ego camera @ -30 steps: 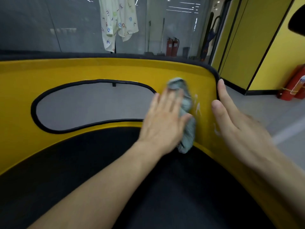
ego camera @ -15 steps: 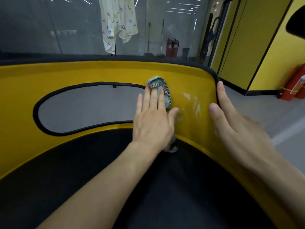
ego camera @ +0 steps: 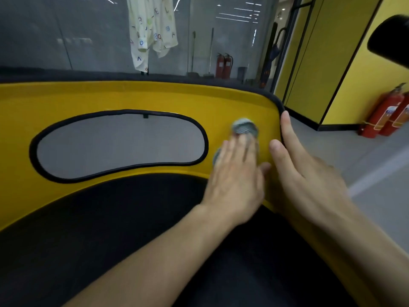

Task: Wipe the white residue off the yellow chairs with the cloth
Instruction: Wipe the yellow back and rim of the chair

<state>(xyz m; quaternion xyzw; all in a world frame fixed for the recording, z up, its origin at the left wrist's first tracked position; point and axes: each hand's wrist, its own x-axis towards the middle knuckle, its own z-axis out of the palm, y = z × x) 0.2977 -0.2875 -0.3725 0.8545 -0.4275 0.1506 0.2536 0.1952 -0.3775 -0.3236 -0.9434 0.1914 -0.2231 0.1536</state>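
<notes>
1. The left hand lies palm-down on the yellow chair back, just right of the oval cutout, forearm reaching up from the lower left across the black seat.
2. Its fingers are straight and close together, pressing the cloth flat against the yellow surface; the hand is blurred.
3. The cloth is bunched, showing above the fingertips and at the hand's cutout side.
4. The right hand rests farther right of the cutout, fingers straight and slightly spread, forefinger lying along the black trim at the chair's edge, holding nothing.
</notes>
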